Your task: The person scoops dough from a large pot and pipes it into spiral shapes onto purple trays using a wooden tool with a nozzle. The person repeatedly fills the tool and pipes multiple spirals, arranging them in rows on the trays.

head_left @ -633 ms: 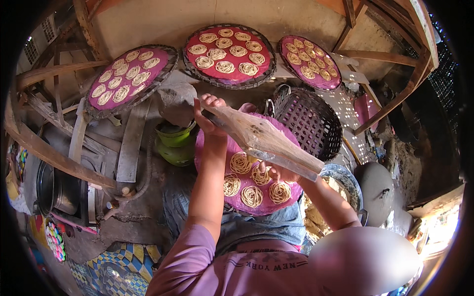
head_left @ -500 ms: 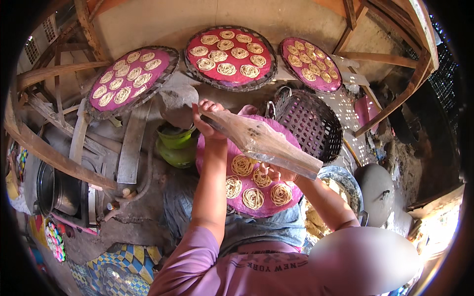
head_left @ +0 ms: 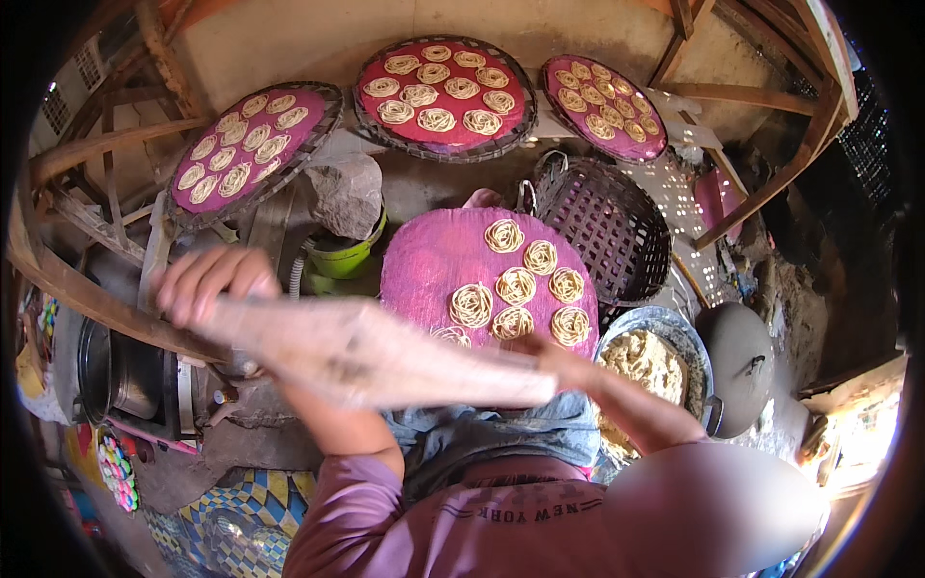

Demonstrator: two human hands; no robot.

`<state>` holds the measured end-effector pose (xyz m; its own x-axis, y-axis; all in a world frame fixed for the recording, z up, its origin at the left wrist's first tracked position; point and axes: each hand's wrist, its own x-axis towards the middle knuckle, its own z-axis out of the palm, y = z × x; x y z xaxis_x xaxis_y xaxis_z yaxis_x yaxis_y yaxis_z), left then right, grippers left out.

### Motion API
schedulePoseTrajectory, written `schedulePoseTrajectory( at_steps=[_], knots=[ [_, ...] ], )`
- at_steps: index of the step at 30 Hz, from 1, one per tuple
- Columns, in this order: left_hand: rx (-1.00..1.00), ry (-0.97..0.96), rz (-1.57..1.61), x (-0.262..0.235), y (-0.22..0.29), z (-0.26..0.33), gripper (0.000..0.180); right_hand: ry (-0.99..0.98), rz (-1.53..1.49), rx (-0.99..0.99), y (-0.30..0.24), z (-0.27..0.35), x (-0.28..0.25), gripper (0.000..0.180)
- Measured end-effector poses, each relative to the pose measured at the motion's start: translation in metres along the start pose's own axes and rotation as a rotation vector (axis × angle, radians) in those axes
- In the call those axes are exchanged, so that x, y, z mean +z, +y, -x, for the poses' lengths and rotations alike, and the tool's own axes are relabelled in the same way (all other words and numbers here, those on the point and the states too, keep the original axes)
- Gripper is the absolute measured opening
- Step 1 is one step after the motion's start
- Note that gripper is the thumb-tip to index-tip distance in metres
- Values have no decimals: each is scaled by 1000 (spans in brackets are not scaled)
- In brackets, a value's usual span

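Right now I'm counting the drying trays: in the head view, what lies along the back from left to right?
Left tray of noodle coils → middle tray → right tray. All three are round, lined in pink-red cloth and lean against the wall.

Bare tray (head_left: 424, 265) left of coils (head_left: 515, 286)

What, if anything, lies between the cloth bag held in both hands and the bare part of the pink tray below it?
Nothing visible does. The cloth bag, gripped by the left hand and right hand, hangs over the pink tray, whose near left part is bare.
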<state>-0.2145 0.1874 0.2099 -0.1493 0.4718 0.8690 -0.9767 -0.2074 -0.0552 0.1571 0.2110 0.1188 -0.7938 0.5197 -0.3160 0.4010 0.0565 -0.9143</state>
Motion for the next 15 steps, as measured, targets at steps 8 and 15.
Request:
schedulePoseTrajectory(
  at_steps=[8, 15],
  knots=[
    [-326, -161, -455, 126, 41, 34, 64, 275, -1548, 330, 52, 29, 133, 42],
    [-473, -320, -404, 110, 18, 23, 72, 370, -1192, 332, 81, 94, 71, 40]
  ],
)
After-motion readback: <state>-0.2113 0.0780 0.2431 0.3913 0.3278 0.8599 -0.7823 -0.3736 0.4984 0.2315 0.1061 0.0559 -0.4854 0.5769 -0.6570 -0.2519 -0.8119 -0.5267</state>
